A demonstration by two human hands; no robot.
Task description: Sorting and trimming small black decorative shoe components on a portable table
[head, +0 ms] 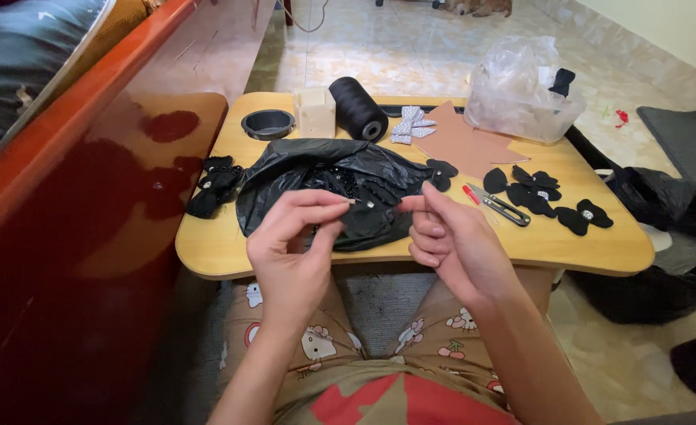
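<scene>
- The left hand (293,244) sits low in the middle of the frame, its fingers pinched shut on a small silvery needle (356,202) held at thumb and forefinger tip.
- The needle lies nearly level, its long axis running left to right across the frame, the free end pointing right toward the other hand.
- The right hand (450,240) is just beside it, at centre right, fingers pinched together at the tips; whatever they grip is too fine to make out.
- Both hands hover over the near edge of a black plastic bag (324,177) crumpled at the centre of the surface (584,244), a small light wooden lap table.
- Black fabric bows (540,197) lie at the right of the surface, with small thread snips (501,205) between them and the bag.
- Another black bow (216,185) rests at the left edge.
- At the top of the frame: a black thread cone (357,108) lying on its side, a silver bow (409,124), a clear plastic tub (521,102) and a round black cup (267,123).
</scene>
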